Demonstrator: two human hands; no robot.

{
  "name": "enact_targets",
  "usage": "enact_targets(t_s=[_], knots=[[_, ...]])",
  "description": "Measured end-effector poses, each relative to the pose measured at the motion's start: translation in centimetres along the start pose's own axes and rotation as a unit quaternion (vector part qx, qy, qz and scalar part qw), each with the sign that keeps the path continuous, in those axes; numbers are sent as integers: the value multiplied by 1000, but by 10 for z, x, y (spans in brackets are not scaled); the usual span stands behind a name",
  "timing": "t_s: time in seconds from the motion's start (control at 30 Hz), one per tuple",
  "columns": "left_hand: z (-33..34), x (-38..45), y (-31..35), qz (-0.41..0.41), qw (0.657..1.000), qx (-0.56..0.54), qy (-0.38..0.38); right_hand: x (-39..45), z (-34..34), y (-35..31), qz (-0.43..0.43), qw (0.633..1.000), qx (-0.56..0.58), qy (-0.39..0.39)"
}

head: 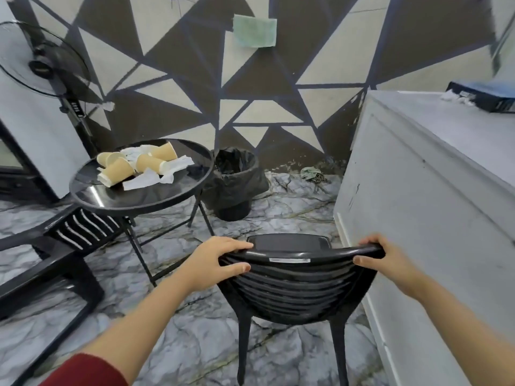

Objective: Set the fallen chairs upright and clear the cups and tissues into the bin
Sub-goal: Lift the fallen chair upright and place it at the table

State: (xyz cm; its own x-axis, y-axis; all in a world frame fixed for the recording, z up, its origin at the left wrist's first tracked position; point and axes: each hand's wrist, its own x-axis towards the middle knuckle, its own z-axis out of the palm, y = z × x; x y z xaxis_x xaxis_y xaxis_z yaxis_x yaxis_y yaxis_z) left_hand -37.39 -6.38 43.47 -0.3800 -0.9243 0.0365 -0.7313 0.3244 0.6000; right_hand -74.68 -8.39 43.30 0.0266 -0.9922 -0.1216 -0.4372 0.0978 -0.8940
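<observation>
A red sleeve (89,370) covers the person's left upper arm at the bottom edge. Just beyond it, a black plastic chair (295,288) stands upright on the marble-patterned floor (195,344), its back facing the viewer. The left hand (216,261) grips the left end of the chair's top rail, fingers curled over it and thumb behind; the right hand (383,259) grips the right end the same way. Left of the chair, a second black chair (55,260) lies tipped on the floor. Beyond and left of the upright chair, a round black table (167,193) holds 4 paper cups (145,162) lying on their sides among white tissues (147,178). Straight beyond the chair, beside the table, stands a black-lined bin (235,185).
</observation>
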Motion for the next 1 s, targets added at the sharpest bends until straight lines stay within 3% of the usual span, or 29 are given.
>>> enact_targets(t_s=[0.17, 0.3, 0.43, 0.67, 1.0], knots=[[26, 28, 4, 38, 999, -15, -27, -15, -39, 35, 52, 997, 52, 25], [47, 46, 9, 17, 998, -59, -18, -29, -55, 53, 90, 991, 93, 25], [60, 51, 6, 2, 990, -128, 58, -27, -50, 63, 77, 989, 97, 75], [69, 57, 0, -28, 972, -207, 106, -26, -48, 71, 63, 987, 116, 96], [66, 58, -4, -16, 967, -239, 81, -19, -51, 75, 56, 984, 141, 93]])
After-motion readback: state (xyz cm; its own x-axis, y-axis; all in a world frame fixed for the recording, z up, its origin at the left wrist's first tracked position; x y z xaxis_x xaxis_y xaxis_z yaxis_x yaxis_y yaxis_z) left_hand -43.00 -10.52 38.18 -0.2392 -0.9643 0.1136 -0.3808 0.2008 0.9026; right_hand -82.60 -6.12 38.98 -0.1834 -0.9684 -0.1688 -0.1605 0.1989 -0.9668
